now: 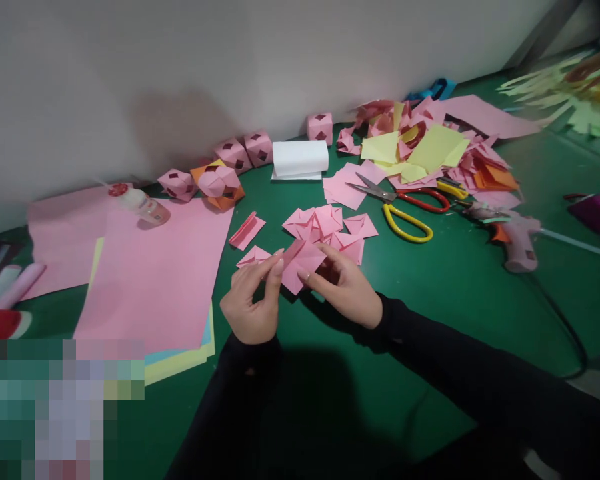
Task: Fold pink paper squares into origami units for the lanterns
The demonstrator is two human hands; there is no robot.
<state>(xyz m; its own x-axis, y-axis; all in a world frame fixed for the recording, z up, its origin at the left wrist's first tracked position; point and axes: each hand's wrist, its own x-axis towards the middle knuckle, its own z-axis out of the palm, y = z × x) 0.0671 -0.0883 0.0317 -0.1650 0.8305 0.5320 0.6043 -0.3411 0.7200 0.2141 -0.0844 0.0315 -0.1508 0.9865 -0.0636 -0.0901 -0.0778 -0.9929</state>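
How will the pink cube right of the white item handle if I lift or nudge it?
The pink cube looks like folded paper with dark openings, so probably light. Its paper walls might crush if squeezed. Flat faces suggest sliding over rolling.

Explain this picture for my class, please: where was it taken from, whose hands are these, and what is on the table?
There is no machine here: a camera on a person's head looks forward and down at their two bare hands. The left hand and right hand together hold a creased pink paper. Beyond it on the green table lie folded pieces. To the right are scissors, scraps and a glue gun; to the left, large sheets and a bottle. The lower left corner is blurred out.
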